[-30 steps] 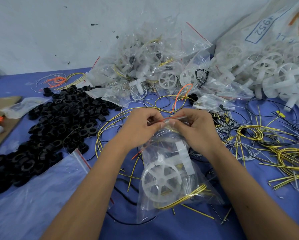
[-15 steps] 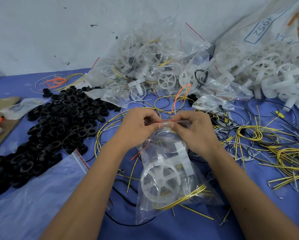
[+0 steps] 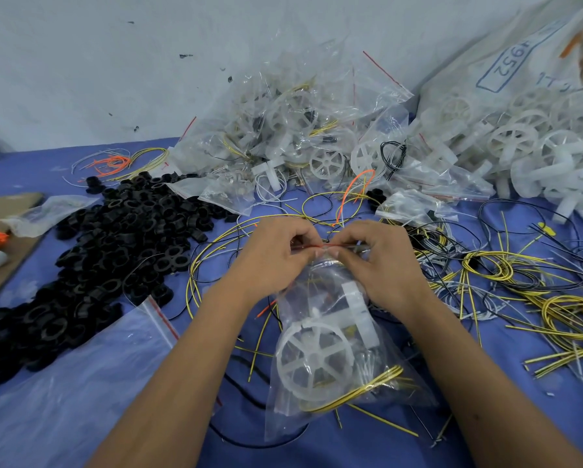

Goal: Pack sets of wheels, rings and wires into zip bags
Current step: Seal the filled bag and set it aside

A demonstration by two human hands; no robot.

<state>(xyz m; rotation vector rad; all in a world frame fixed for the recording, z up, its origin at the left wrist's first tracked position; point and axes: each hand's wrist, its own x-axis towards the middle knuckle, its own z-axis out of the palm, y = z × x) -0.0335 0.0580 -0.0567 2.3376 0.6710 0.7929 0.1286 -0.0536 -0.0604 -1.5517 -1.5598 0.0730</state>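
Note:
A clear zip bag (image 3: 320, 410) hangs in front of me with a white spoked wheel (image 3: 312, 361), a white axle piece (image 3: 357, 307) and yellow wires (image 3: 367, 388) inside. My left hand (image 3: 273, 258) and my right hand (image 3: 378, 261) both pinch the bag's red zip strip (image 3: 319, 246) at its top, fingertips almost meeting. A heap of black rings (image 3: 107, 251) lies to the left. Loose yellow and black wires (image 3: 519, 285) spread to the right.
A pile of filled zip bags (image 3: 283, 130) sits at the back centre against the wall. A big sack of white wheels (image 3: 519, 136) lies back right. Flat empty zip bags (image 3: 80, 383) lie front left. Cardboard (image 3: 3, 251) is at the left edge.
Both hands have stayed at the bag's zip strip, shifting only slightly along it. The bag hangs much the same.

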